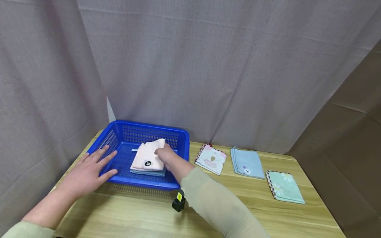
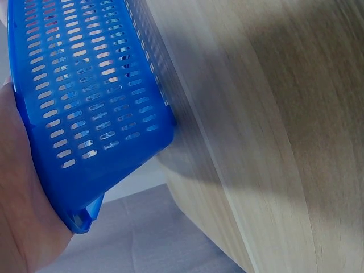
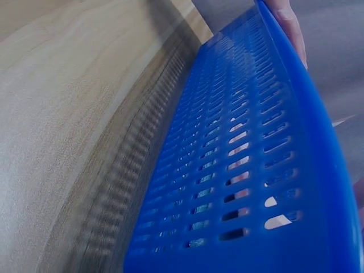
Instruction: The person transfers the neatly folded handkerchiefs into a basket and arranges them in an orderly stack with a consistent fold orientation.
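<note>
A folded pale pink towel (image 1: 148, 154) with a dark round emblem lies on top of a folded blue towel (image 1: 159, 173) inside the blue plastic basket (image 1: 143, 183). My right hand (image 1: 168, 157) pinches the pink towel at its right edge, where one corner stands up. Some of the right fingertips are hidden. Over the basket's left front corner, my left hand (image 1: 86, 173) lies with its fingers spread and straight. The left wrist view shows that hand right against the rim, outside the slotted basket wall (image 2: 85, 114).
To the basket's right, folded towels lie on the wooden table (image 1: 226, 195): a white patterned one (image 1: 212, 158), a light blue one (image 1: 247, 162) and a green one with daisies (image 1: 285, 186). A grey curtain (image 1: 190, 66) hangs behind; a brown panel (image 1: 345, 142) stands at the right.
</note>
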A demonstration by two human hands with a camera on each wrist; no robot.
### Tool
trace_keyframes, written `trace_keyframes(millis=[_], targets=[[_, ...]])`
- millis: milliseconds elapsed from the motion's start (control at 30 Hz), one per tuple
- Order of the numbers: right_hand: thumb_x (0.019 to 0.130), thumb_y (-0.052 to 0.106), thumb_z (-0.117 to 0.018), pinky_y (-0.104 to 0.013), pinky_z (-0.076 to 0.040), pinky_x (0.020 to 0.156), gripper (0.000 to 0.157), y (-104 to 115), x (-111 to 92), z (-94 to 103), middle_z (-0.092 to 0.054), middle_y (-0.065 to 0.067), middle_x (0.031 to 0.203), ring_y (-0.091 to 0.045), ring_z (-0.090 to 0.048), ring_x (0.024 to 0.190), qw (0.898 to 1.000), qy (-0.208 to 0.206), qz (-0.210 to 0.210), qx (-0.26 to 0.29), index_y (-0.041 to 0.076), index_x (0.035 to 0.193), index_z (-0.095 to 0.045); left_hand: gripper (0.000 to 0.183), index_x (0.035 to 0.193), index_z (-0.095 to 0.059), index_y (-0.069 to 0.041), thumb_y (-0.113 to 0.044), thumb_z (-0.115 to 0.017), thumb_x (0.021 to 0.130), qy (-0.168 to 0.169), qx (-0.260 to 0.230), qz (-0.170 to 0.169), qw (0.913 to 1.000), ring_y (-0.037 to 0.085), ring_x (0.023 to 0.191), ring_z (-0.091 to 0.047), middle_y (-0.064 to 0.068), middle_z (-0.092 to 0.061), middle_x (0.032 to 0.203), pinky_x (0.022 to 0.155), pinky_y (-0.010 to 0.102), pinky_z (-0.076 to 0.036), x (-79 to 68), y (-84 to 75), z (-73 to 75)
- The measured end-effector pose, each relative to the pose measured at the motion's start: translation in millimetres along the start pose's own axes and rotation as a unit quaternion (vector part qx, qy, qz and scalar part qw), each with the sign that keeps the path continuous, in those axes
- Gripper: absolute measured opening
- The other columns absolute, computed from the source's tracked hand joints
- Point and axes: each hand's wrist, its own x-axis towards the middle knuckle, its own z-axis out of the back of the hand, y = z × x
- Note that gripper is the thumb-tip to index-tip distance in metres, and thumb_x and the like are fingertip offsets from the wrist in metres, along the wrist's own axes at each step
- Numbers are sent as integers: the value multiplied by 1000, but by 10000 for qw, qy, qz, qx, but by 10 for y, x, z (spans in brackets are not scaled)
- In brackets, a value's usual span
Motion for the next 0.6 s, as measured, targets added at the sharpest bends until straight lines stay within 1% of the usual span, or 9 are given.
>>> trace_keyframes(millis=[167, 233, 400, 467, 600], targets=[[89, 1, -54, -47, -48, 101, 64, -28, 6, 11, -46, -27, 136, -39, -52, 123, 9997, -133, 26, -223, -7, 147, -27, 69, 150, -45, -13, -56, -55, 96, -78, 0, -59, 10000, 49, 138, -35, 25, -32, 155, 108, 69, -23, -1, 8, -14], [88, 3, -55, -47, -45, 104, 67, -31, 12, 12, -44, -28, 140, -39, -49, 127, 9991, -214, 25, -365, -7, 148, -26, 69, 149, -46, -13, -56, -55, 96, -112, 12, -67, 9999, 49, 137, -35, 25, -33, 155, 107, 69, -24, -4, 15, -23], [89, 9, -57, -49, -33, 114, 76, -16, 20, 22, -31, -28, 153, -40, -35, 140, 9966, -413, -84, -708, -7, 153, -18, 69, 149, -46, -13, -57, -53, 97, -91, 19, -36, 10000, 48, 138, -34, 24, -33, 155, 108, 69, -23, -10, 19, -22], [89, 10, -58, -50, -29, 116, 77, -8, 18, 30, -28, -28, 155, -41, -32, 142, 9959, -441, -111, -785, -7, 153, -18, 69, 150, -45, -13, -57, -53, 97, -59, 0, -40, 10000, 49, 138, -34, 24, -33, 155, 108, 69, -23, -10, 19, -18], [89, 13, -60, -52, -26, 116, 78, 5, 0, 46, -26, -26, 157, -42, -29, 143, 9948, -459, -110, -897, -8, 153, -20, 70, 151, -44, -14, -58, -52, 97, 0, 11, -36, 10000, 49, 138, -33, 25, -32, 155, 108, 69, -23, -8, 22, -17]])
